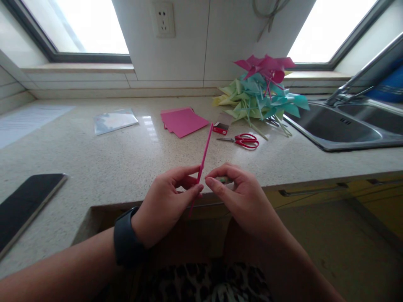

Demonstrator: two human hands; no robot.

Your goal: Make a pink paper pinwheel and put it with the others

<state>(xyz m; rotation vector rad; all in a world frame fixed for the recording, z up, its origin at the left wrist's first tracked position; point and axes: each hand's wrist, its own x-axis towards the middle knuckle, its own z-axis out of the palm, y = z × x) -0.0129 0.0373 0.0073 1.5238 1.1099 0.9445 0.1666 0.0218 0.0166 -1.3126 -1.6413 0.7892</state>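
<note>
Near the counter's front edge, my left hand pinches a thin pink stick between thumb and fingers. The stick slants up and away, its lower end hanging below the hand. Close on its right, my right hand is closed, thumb and forefinger tips pressed together. A small greenish thing shows within the curled right fingers; its kind is unclear. Beyond the hands lie pink paper sheets, a small red box and red-handled scissors.
Pink, blue and yellow-green paper pinwheels are heaped at the back right, beside a steel sink. A clear plastic sleeve and printed paper lie at left. A flat black object rests at the near left.
</note>
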